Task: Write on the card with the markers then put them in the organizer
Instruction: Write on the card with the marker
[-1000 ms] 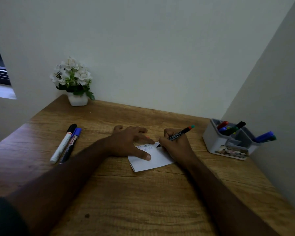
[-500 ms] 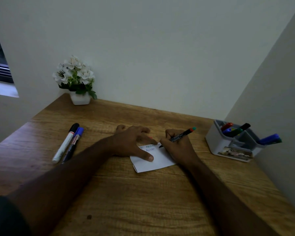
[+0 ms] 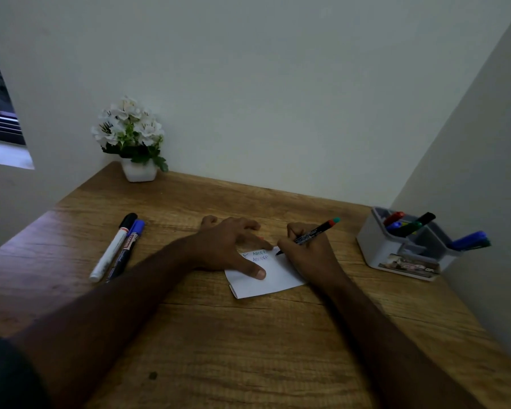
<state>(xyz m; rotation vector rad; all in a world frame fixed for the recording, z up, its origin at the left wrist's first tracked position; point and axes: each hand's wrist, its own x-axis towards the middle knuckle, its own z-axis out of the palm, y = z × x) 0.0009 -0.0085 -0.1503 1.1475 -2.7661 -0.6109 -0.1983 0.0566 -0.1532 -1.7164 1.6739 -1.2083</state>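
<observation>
A: What takes up most of the view?

B: A wooden desk [image 3: 248, 335] set into a corner of pale walls. At its back left stands a small white pot of white flowers [image 3: 130, 137].

A: And on the right?

B: A grey organizer [image 3: 381, 249] near the side wall, with several markers standing tilted in its compartments (red, blue, green and black caps, as far as the dim light lets me tell).

A: The hands?

B: The left hand [image 3: 230, 246] lies spread flat, fingers straight, thumb pressing down on the white card [image 3: 269, 281] in the middle of the desk. The right hand [image 3: 304, 249] has its fingers curled round a black marker with a teal end [image 3: 316, 231], its tip touching the card's upper right edge.

A: Anything written there?

B: Two short lines of letters near the top, too small to read surely.

A: What else?

B: Two capped markers side by side, touching, at the left: a white marker with a black cap [image 3: 112, 249] and a dark marker with a blue cap [image 3: 127, 249].
</observation>
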